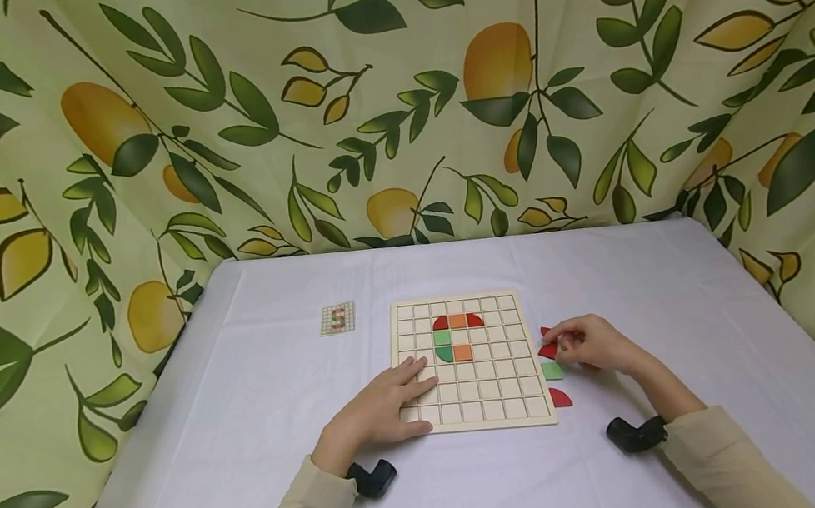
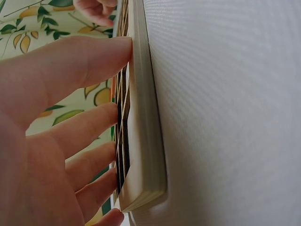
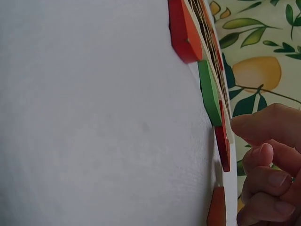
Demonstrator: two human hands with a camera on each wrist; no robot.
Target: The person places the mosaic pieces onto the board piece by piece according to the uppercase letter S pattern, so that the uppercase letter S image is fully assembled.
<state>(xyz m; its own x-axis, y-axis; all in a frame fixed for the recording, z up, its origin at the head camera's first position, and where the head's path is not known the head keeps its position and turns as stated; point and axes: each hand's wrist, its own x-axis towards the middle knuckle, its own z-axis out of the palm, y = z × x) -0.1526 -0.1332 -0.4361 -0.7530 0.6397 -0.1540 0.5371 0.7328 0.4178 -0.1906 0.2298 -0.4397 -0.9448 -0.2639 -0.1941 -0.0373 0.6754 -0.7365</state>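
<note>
A square wooden grid board [image 1: 498, 390] lies on the table. My left hand [image 1: 383, 408] rests on its lower left part with spread, straight fingers; the thumb [image 2: 94, 59] touches the near edge. Set in the grid are two red quarter-rounds [image 1: 474, 320], two orange squares [image 1: 462, 353], a light green square [image 1: 442, 338] and a dark green quarter-round [image 1: 445, 354]. Along the board's right side my right hand [image 1: 595, 343] hovers with bent fingers over a red quarter-round [image 1: 549, 352]. Nothing shows between its fingertips in the right wrist view.
A small pattern card [image 1: 338, 319] with an S-like figure lies left of the board. Beside the board's right edge are a green square [image 1: 552, 371], a red quarter-round [image 1: 561, 397] and another red piece [image 1: 544, 330]. A leaf-print curtain [image 1: 377, 123] surrounds the white-covered table [image 1: 269, 295].
</note>
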